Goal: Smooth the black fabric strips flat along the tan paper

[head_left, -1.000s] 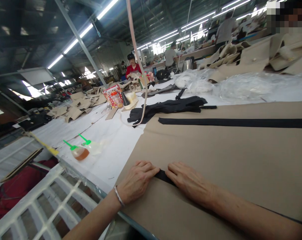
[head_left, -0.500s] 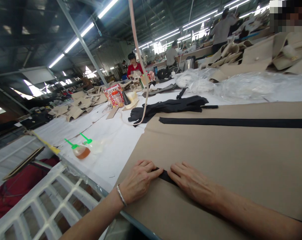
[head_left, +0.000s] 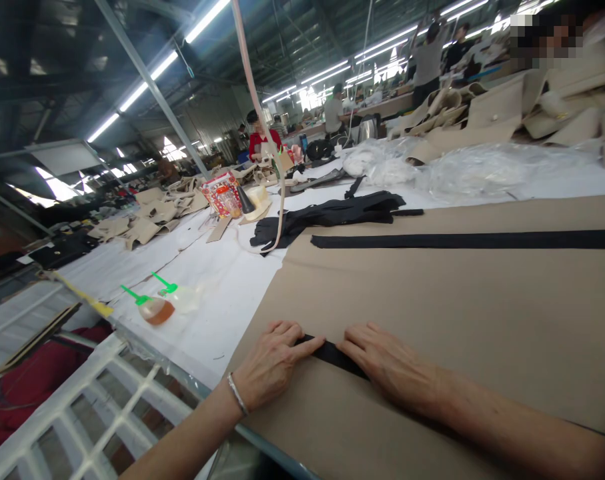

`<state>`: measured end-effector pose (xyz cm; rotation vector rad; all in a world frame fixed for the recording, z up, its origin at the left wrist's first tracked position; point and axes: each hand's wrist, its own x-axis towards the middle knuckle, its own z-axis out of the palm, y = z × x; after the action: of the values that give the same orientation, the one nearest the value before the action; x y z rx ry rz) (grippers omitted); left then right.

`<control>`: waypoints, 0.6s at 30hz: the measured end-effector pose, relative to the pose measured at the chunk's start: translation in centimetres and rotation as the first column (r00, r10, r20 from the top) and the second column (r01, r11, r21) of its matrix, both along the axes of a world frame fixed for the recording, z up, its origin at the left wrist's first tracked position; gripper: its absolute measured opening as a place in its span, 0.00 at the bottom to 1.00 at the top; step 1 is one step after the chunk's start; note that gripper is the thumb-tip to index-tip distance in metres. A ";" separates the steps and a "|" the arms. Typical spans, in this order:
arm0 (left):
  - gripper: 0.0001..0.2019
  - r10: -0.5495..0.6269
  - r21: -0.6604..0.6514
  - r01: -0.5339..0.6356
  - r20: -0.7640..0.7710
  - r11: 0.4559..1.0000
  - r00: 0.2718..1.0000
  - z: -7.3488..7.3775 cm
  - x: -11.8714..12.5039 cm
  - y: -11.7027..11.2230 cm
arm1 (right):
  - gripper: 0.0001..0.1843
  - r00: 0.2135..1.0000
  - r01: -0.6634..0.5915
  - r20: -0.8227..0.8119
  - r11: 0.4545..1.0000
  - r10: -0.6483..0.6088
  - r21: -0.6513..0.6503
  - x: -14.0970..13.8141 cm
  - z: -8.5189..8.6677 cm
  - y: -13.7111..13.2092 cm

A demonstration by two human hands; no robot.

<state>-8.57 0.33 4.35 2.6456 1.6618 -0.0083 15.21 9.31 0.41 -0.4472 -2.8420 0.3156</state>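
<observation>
A narrow black strip (head_left: 335,356) lies on a large taupe sheet (head_left: 432,293) near the table's front edge. My left hand (head_left: 275,363), with a bracelet at the wrist, presses on the strip's left end; one digit is stretched along it and the other fingers are bent. Just to the right, my right hand (head_left: 382,357) has its fingers bent together onto the same strip. A short length of strip shows between the two hands; the rest runs under my right hand and forearm. Farther back, a second black strip (head_left: 462,240) lies straight across the sheet.
A bundle of black strips (head_left: 332,215) sits behind the sheet, a pale hose (head_left: 281,180) hanging down to it. Two green-tipped squeeze bottles (head_left: 156,310) lie at left. Clear plastic (head_left: 482,170) and beige pieces (head_left: 497,110) are piled behind. A white rack (head_left: 97,400) stands below.
My right hand has slid slightly right, so a bit more of the strip shows between my hands. My left hand stays on the strip's end. The view has shifted a little.
</observation>
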 end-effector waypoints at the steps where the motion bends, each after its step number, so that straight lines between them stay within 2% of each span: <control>1: 0.26 0.003 -0.002 -0.003 -0.007 1.000 1.000 0.0 0.0 0.0 | 0.12 1.000 -0.004 -0.002 1.000 0.004 0.008 0.1 0.0 0.0; 9: 0.27 0.011 -0.020 -0.012 -0.059 1.000 0.998 0.3 0.7 0.2 | 0.09 0.998 -0.054 -0.003 0.994 0.055 0.091 0.7 0.2 -0.1; 18: 0.28 -0.004 0.063 0.003 0.018 0.998 1.000 -0.7 0.4 0.0 | 0.09 0.997 -0.077 0.021 0.989 0.075 0.125 1.2 0.2 0.1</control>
<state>-8.21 0.33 3.62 2.6848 1.6800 0.0680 16.41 9.38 0.60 -0.3178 -2.8782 0.1465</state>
